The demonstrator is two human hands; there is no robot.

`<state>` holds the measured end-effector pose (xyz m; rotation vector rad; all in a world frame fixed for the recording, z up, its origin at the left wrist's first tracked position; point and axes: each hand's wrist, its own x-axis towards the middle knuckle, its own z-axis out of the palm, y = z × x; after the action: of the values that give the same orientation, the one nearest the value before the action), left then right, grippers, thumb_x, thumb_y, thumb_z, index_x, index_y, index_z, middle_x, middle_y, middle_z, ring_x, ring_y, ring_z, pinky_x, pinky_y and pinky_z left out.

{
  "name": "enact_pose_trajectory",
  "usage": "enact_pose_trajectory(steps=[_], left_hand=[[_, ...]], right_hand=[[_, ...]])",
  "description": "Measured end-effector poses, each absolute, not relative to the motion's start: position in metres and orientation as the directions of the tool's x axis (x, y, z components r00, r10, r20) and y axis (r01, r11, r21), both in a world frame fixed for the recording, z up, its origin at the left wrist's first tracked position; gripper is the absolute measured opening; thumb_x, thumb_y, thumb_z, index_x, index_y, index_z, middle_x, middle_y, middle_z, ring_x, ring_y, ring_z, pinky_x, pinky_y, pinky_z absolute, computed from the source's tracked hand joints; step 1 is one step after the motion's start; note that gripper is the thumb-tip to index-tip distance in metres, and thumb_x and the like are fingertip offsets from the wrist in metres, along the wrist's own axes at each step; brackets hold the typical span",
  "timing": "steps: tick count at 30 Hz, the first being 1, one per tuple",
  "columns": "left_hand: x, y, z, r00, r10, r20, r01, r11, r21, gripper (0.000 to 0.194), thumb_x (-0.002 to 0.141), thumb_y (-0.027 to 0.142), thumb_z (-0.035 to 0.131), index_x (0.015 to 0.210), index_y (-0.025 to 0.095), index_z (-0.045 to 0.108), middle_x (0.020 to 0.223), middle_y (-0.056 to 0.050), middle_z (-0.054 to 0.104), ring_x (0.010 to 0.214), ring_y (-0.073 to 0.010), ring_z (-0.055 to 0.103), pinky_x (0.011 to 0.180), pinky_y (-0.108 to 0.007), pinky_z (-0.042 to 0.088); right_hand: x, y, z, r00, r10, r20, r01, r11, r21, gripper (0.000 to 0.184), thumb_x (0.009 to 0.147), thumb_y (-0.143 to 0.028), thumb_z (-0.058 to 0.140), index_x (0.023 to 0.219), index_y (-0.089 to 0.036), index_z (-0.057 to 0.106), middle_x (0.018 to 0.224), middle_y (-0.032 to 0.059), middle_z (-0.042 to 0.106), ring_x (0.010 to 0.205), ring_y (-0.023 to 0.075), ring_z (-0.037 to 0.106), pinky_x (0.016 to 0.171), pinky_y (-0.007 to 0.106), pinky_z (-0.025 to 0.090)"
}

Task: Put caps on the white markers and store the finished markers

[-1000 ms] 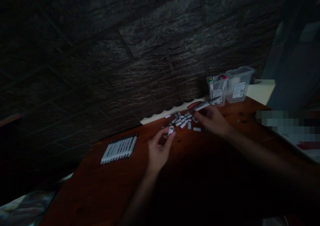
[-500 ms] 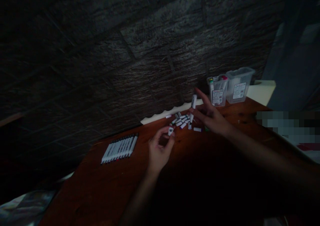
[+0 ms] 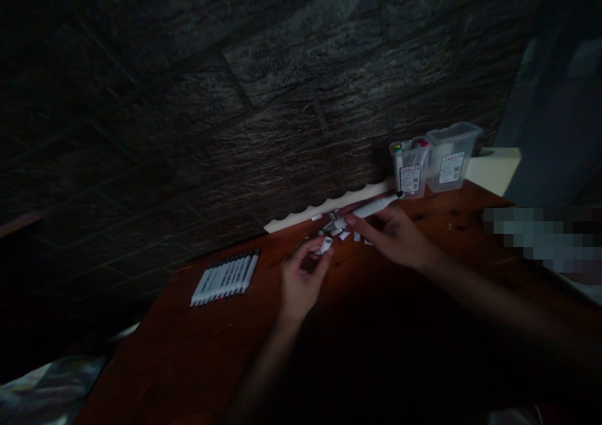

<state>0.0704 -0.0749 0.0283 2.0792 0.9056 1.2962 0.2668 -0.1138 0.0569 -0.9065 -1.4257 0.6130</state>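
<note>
Between thumb and fingers, my left hand (image 3: 301,284) pinches a white marker cap (image 3: 326,244), its hollow end facing up and right. My right hand (image 3: 395,234) grips a white marker (image 3: 374,207) that lies slanted, its dark end up towards the right and its other end near the loose caps. Behind and between the hands is a small pile of white marker caps (image 3: 336,224), partly hidden by the right hand and the marker. Left of my left hand, several white markers (image 3: 224,279) lie side by side in a row.
Two clear plastic boxes stand at the back right: one box (image 3: 414,171) holds several markers, the other box (image 3: 451,158) is behind it to the right. A pale wavy-edged strip (image 3: 329,207) runs along the brick wall (image 3: 291,111). The wooden table (image 3: 188,362) is dimly lit.
My right hand has turned the marker from upright to a slant, dark end now up to the right. My left hand has shifted slightly right with the cap.
</note>
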Motion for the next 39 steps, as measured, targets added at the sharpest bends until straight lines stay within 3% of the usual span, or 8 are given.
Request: enact_pose_trajectory(steps=[3,9,14,17,22,31,39], left_hand=[[0.071,-0.075,0.029,0.321,0.765,0.558,0.277,-0.640,0.717,0.021,0.080,0.024,0.069,0.101,0.020,0.068,0.090,-0.002,0.072,0.079,-0.0128,0.067,0.074,-0.024,0.053],[0.070,-0.075,0.029,0.321,0.766,0.558,0.277,-0.639,0.718,0.021,0.080,0.024,0.068,0.101,0.020,0.068,0.091,-0.003,0.072,0.079,-0.0135,0.067,0.075,-0.024,0.054],[0.070,-0.075,0.031,0.335,0.769,0.544,0.276,-0.632,0.724,0.020,0.079,0.024,0.069,0.098,0.019,0.070,0.088,-0.003,0.072,0.078,-0.0133,0.067,0.074,-0.024,0.053],[0.073,-0.079,0.033,0.349,0.773,0.529,0.225,-0.618,0.754,0.020,0.079,0.023,0.070,0.098,0.018,0.070,0.086,-0.003,0.072,0.074,-0.0125,0.066,0.071,-0.023,0.054],[0.074,-0.081,0.034,0.323,0.794,0.515,0.180,-0.585,0.790,0.021,0.078,0.024,0.071,0.097,0.017,0.069,0.082,-0.003,0.072,0.072,-0.0128,0.066,0.068,-0.023,0.054],[0.073,-0.080,0.035,0.300,0.804,0.514,0.199,-0.579,0.790,0.023,0.077,0.025,0.072,0.098,0.017,0.069,0.087,-0.004,0.073,0.075,-0.0139,0.067,0.073,-0.025,0.055],[0.073,-0.080,0.034,0.307,0.784,0.540,0.175,-0.604,0.777,0.023,0.077,0.021,0.072,0.100,0.018,0.069,0.089,-0.003,0.073,0.077,-0.0126,0.067,0.075,-0.024,0.054]], right_hand=[[0.265,-0.115,0.055,0.062,0.772,0.633,0.262,0.599,-0.756,0.021,0.087,-0.036,0.060,0.093,-0.019,0.072,0.068,0.0011,0.067,0.070,0.0149,0.062,0.059,0.026,0.048],[0.264,-0.117,0.054,-0.031,0.704,0.709,0.413,0.655,-0.632,0.018,0.088,-0.029,0.059,0.096,-0.019,0.071,0.083,0.0024,0.072,0.058,0.0107,0.059,0.054,0.024,0.045],[0.268,-0.119,0.059,-0.112,0.662,0.741,0.524,0.673,-0.522,0.019,0.090,-0.025,0.057,0.101,-0.019,0.071,0.095,0.0050,0.073,0.078,0.0152,0.067,0.072,0.028,0.051],[0.280,-0.115,0.062,-0.004,0.619,0.785,0.627,0.613,-0.481,0.021,0.091,-0.025,0.055,0.104,-0.017,0.070,0.101,0.0077,0.073,0.088,0.0180,0.068,0.078,0.030,0.052],[0.291,-0.110,0.063,0.174,0.637,0.751,0.705,0.452,-0.547,0.025,0.092,-0.033,0.054,0.093,-0.017,0.073,0.092,0.0082,0.075,0.074,0.0185,0.070,0.066,0.030,0.053],[0.284,-0.111,0.061,0.161,0.649,0.743,0.660,0.489,-0.570,0.024,0.092,-0.033,0.054,0.096,-0.019,0.072,0.097,0.0067,0.074,0.087,0.0187,0.070,0.078,0.031,0.054],[0.283,-0.111,0.063,0.225,0.685,0.693,0.554,0.495,-0.669,0.027,0.090,-0.037,0.056,0.088,-0.016,0.072,0.075,0.0047,0.073,0.064,0.0151,0.065,0.057,0.026,0.049]])
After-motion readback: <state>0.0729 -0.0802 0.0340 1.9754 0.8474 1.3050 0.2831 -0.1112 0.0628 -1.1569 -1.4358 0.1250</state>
